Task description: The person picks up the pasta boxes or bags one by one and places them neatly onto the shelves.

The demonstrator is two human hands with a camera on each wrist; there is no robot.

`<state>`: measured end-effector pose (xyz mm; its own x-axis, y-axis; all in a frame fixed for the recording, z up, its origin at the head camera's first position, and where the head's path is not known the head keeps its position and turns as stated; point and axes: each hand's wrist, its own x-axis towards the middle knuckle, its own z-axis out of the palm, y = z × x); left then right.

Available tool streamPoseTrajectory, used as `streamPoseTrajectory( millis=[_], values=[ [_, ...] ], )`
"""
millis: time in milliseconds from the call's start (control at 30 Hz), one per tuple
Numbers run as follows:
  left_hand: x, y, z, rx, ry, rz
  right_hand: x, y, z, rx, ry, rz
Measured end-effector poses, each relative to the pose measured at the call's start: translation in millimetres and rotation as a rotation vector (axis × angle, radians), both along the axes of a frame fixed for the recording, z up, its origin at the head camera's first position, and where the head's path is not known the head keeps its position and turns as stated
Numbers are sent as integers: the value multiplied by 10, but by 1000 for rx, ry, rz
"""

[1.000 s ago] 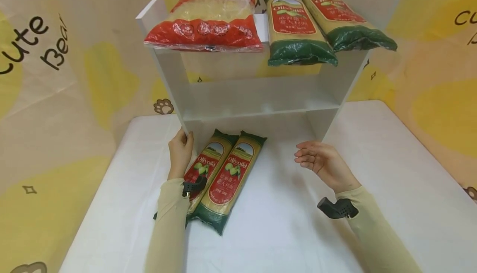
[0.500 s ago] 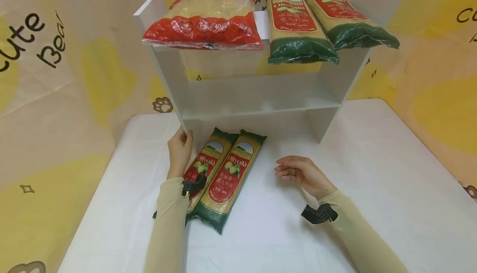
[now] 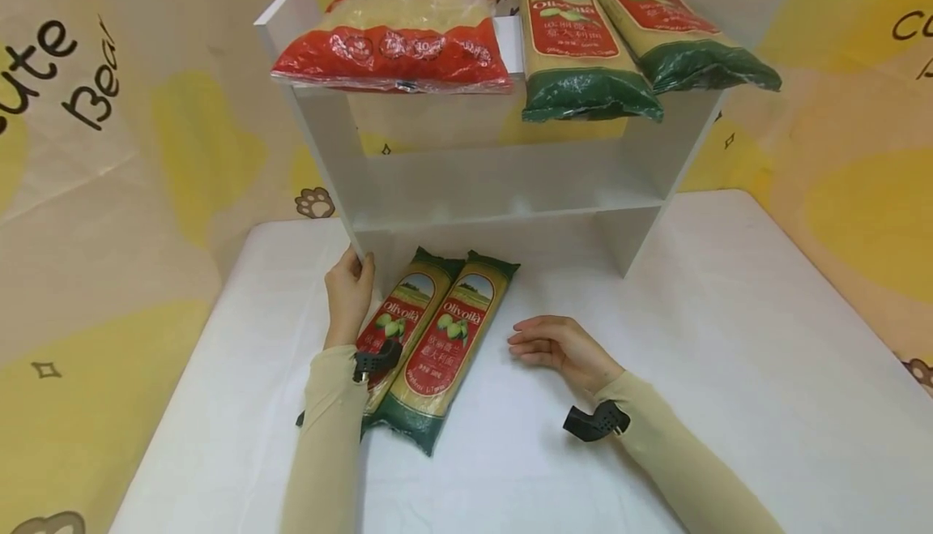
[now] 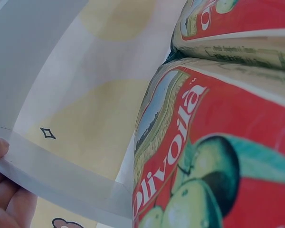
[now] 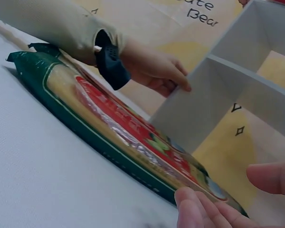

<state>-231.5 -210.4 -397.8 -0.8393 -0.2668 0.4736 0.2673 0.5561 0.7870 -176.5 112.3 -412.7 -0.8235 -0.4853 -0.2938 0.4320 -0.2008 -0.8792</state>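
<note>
My right hand [image 3: 557, 348] has dropped toward the pasta packs [image 3: 445, 339], grip released; left hand [image 3: 350, 291] still grips the shelf [image 3: 331, 141] leg.

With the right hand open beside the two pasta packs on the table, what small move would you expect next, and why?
Probably the right hand slides leftward and closes on the nearer pasta pack. It hangs open just beside that pack, holding nothing, while the left hand grips the white shelf's side panel. The middle shelf board is bare, and two like packs already lie on top.
</note>
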Motion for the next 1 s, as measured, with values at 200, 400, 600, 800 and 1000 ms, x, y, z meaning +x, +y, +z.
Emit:
streamPoseTrajectory(
  millis=[200, 400, 600, 800, 1000],
  values=[
    [-6, -4, -2, 4, 6, -12, 6, -152, -61, 55, 0, 3],
    [-7, -7, -11, 9, 5, -8, 15, -302, -118, 92, 26, 19],
    [-2, -10, -13, 16, -3, -9, 32, -409, -128, 84, 40, 17],
    [-3, 3, -7, 13, 4, -6, 54, -448, -132, 93, 47, 2],
    [1, 5, -1, 15, 7, -4, 67, -514, -134, 84, 36, -17]
  ],
)
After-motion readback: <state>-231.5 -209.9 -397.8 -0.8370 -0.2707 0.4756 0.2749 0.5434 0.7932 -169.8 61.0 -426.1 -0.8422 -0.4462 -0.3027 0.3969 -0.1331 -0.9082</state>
